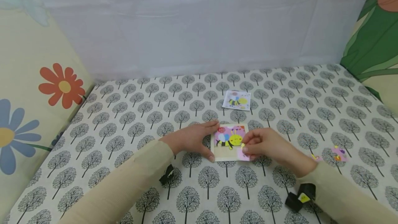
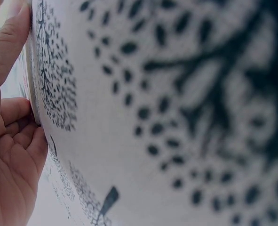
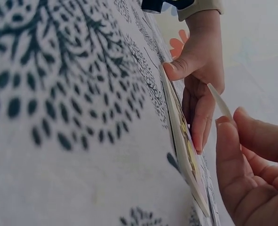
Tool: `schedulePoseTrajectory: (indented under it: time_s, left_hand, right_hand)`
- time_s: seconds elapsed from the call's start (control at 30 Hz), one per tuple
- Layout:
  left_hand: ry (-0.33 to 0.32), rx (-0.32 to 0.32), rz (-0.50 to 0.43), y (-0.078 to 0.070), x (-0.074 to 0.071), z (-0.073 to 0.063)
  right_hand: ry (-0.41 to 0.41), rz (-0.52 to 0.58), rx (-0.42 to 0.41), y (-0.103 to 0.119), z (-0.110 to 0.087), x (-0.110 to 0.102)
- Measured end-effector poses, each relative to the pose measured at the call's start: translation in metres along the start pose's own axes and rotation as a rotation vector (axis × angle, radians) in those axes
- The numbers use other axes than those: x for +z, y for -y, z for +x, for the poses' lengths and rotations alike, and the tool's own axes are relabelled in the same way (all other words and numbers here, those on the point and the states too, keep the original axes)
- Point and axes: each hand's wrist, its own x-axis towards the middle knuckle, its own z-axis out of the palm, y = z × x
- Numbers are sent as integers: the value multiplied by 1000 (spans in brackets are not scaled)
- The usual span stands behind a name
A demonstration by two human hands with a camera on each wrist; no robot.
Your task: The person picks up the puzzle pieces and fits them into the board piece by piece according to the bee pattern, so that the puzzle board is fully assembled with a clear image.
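Note:
A square puzzle board (image 1: pixel 224 154) with a pale wooden rim lies in front of me, showing a yellow-and-black bee on pink. Its lower part is partly bare wood. My left hand (image 1: pixel 194 137) holds the board at its left side, thumb near the lower left corner and fingers near the upper left. Between thumb and fingertips, my right hand (image 1: pixel 261 144) pinches a thin puzzle piece (image 3: pixel 219 101) over the board's right side. The piece is seen edge-on in the right wrist view, tilted above the board, its picture mostly hidden.
Behind the board lies a small picture card (image 1: pixel 237 100) with the same bee. Loose pink puzzle pieces (image 1: pixel 339 154) lie to the right, near my right forearm. A tree-patterned cloth (image 1: pixel 208 179) covers the table, and a white curtain (image 1: pixel 186 27) hangs behind it.

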Motion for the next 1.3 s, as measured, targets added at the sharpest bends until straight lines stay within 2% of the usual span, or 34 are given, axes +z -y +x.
schedulePoseTrajectory:
  time_s: [0.23, 0.7, 1.17, 1.3]
  left_hand:
    - [-6, 4, -1, 0, -1, 0]
    - [-12, 13, 5, 0, -2, 1]
    - [-11, 21, 5, 0, -1, 0]
    - [-15, 23, 6, 0, -1, 0]
  right_hand:
    - [-10, -31, -7, 0, 5, 6]
    - [-101, -159, -15, 4, 22, 22]
    - [-94, -192, -31, 6, 28, 32]
    - [-101, -229, -59, 5, 30, 34]
